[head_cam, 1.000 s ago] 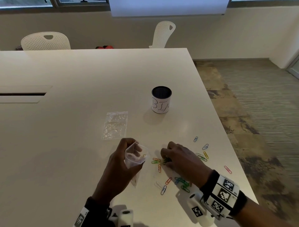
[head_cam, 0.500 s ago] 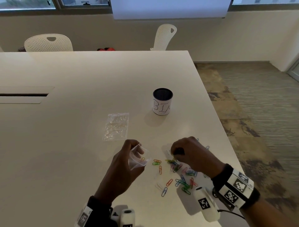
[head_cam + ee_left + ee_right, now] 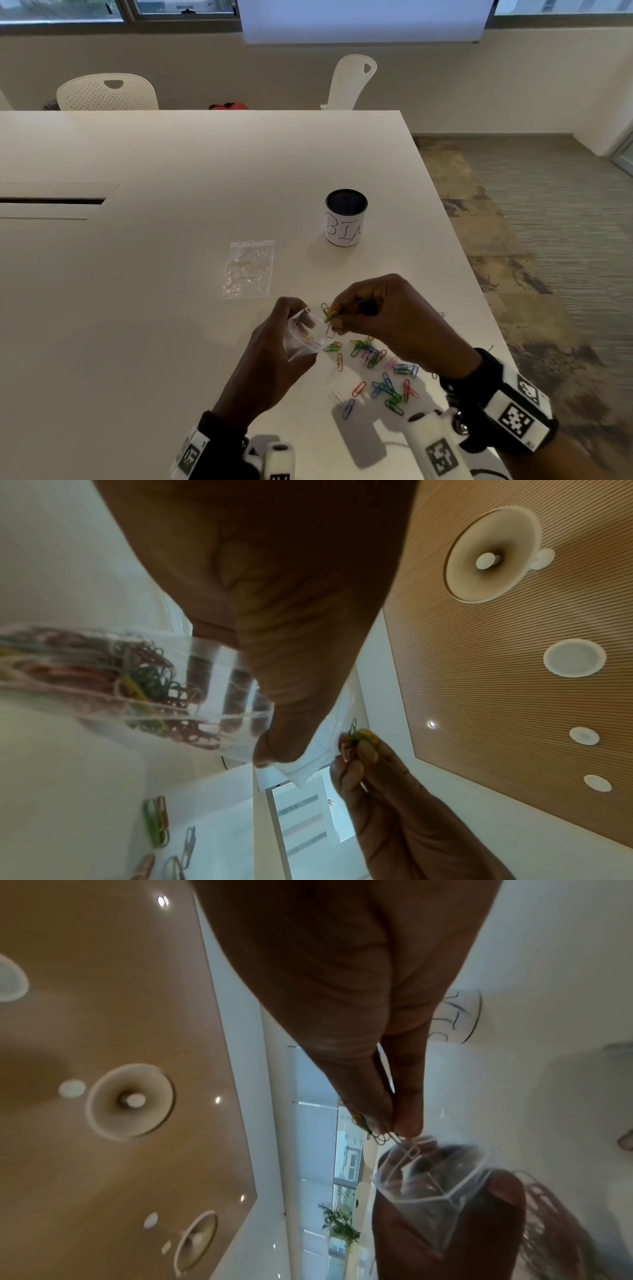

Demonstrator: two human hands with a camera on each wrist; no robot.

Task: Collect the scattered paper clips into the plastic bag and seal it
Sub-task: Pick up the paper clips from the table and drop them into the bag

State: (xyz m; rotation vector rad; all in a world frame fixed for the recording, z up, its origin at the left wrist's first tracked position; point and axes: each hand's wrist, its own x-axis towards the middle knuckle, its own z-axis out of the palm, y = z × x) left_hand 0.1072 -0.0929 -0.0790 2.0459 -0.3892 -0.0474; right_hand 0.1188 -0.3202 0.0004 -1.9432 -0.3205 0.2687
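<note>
My left hand (image 3: 294, 325) grips a small clear plastic bag (image 3: 305, 337) above the white table (image 3: 137, 308), its mouth held wide toward the right. In the left wrist view the bag (image 3: 143, 685) holds several coloured paper clips. My right hand (image 3: 337, 318) pinches a few yellow and green clips (image 3: 329, 316) right at the bag's mouth; the right wrist view shows these clips (image 3: 383, 1137) just over the rim of the bag (image 3: 435, 1183). Several loose coloured paper clips (image 3: 380, 373) lie on the table below my right hand.
A second clear plastic bag (image 3: 249, 269) lies flat on the table beyond my left hand. A black cup with a white label (image 3: 346, 222) stands further back. The table's right edge (image 3: 479, 301) runs close to the clips. Two white chairs (image 3: 106, 92) stand at the far side.
My right hand has lifted off the pile of clips and moved up and left to the bag's mouth with clips pinched. The left hand with the bag has barely moved.
</note>
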